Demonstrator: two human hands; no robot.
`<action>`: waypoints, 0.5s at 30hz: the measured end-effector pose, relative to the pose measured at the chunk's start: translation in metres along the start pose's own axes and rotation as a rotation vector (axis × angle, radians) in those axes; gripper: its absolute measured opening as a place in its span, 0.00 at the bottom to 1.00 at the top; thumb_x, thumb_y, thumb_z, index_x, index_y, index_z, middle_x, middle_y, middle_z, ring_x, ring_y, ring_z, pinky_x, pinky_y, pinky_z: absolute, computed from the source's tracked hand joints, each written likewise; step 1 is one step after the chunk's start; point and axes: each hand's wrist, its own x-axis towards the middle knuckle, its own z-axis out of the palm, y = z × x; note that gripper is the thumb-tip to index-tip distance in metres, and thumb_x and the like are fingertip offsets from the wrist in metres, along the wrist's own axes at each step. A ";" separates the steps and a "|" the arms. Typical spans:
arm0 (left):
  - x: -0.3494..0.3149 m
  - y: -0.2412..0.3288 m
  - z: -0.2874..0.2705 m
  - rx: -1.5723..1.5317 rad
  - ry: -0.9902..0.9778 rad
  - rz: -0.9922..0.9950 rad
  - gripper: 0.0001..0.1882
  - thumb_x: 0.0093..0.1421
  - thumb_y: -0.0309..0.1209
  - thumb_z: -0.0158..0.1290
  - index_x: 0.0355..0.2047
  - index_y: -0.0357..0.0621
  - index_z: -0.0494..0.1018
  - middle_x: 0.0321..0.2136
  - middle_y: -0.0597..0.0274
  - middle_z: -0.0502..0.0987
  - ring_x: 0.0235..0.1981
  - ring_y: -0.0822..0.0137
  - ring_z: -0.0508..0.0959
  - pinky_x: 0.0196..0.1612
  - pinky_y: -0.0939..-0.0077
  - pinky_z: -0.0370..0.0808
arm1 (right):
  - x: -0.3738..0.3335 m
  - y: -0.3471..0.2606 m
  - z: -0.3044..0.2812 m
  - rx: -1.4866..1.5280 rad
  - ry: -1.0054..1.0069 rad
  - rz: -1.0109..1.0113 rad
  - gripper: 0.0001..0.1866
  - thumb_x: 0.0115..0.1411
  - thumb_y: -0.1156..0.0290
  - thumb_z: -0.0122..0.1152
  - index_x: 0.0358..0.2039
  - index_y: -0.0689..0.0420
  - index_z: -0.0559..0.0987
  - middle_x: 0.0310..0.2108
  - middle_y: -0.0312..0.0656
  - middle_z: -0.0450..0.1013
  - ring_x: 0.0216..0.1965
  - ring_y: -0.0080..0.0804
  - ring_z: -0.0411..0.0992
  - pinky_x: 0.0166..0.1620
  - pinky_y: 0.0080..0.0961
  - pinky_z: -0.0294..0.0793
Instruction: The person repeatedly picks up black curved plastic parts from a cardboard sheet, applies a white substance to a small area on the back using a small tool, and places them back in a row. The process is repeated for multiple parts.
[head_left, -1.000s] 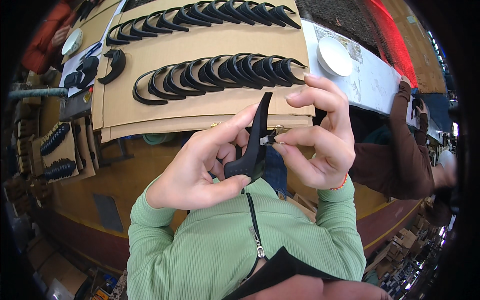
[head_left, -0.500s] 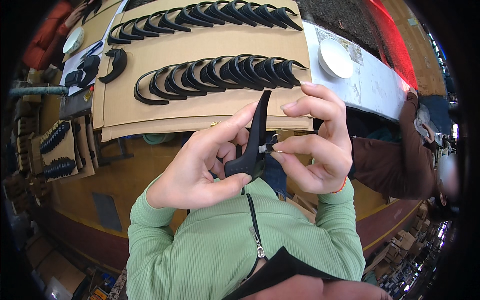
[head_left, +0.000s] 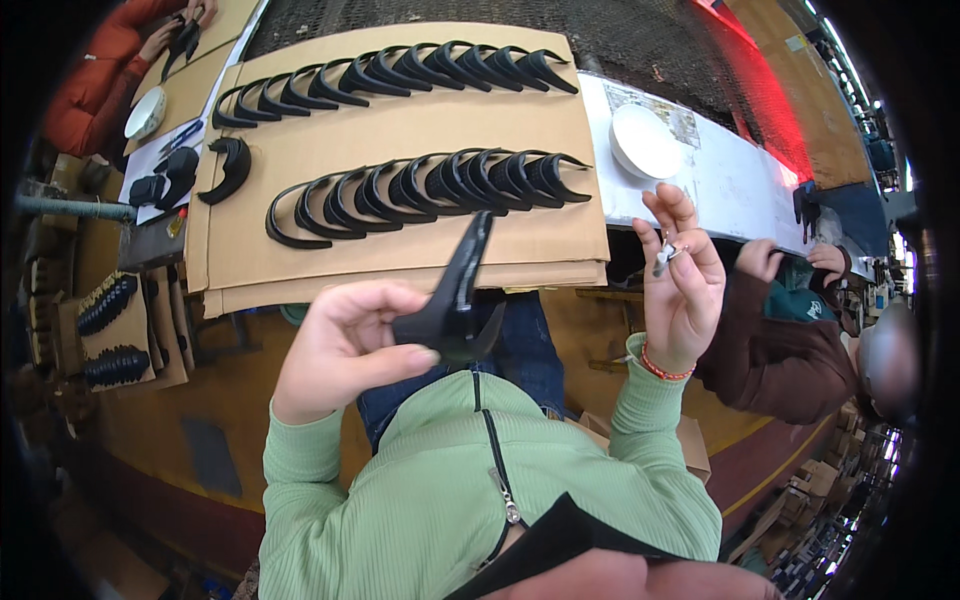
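My left hand (head_left: 345,345) grips a glossy black curved plastic piece (head_left: 452,315) between thumb and fingers. Its narrow end points up and away, and a second prong juts out to the right. Apart from it, my right hand (head_left: 690,300) is raised near the white bowl (head_left: 646,142). Thumb and fingertips there pinch a small whitish and metallic bit (head_left: 663,260), too small to name. Ahead, a nearer row of nested black curved pieces (head_left: 425,192) lies on the cardboard sheet (head_left: 320,140), with a similar row (head_left: 395,75) behind it.
A separate black curved stack (head_left: 228,170) lies at the cardboard's left edge. Beyond it are a pen (head_left: 185,133) and a patterned bowl (head_left: 146,113). Dark mesh (head_left: 330,25) runs along the back. Co-workers in a red sleeve (head_left: 90,95) and brown sleeve (head_left: 780,375) flank me.
My right hand has moved right and up, away from the black piece, with the small bit in its fingers. My left hand and the piece have shifted slightly left and tilted.
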 end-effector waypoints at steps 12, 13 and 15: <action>-0.073 0.023 -0.110 -0.009 0.595 0.487 0.11 0.62 0.31 0.52 0.42 0.39 0.72 0.38 0.58 0.79 0.38 0.67 0.78 0.46 0.67 0.75 | -0.031 0.057 -0.067 -0.270 0.266 0.380 0.01 0.54 0.79 0.60 0.28 0.63 0.79 0.59 0.53 0.62 0.60 0.36 0.60 0.61 0.30 0.53; -0.078 0.025 -0.125 0.009 0.641 0.522 0.07 0.64 0.29 0.49 0.40 0.42 0.74 0.38 0.62 0.79 0.40 0.70 0.77 0.50 0.66 0.73 | -0.031 0.060 -0.070 -0.270 0.272 0.397 0.01 0.54 0.79 0.60 0.27 0.62 0.79 0.59 0.56 0.61 0.60 0.35 0.60 0.60 0.29 0.54; -0.081 0.026 -0.157 0.062 0.720 0.575 0.06 0.64 0.29 0.50 0.38 0.44 0.74 0.39 0.66 0.79 0.42 0.74 0.76 0.55 0.65 0.67 | -0.030 0.066 -0.073 -0.257 0.244 0.401 0.03 0.57 0.80 0.57 0.31 0.65 0.77 0.58 0.53 0.63 0.58 0.35 0.61 0.62 0.30 0.54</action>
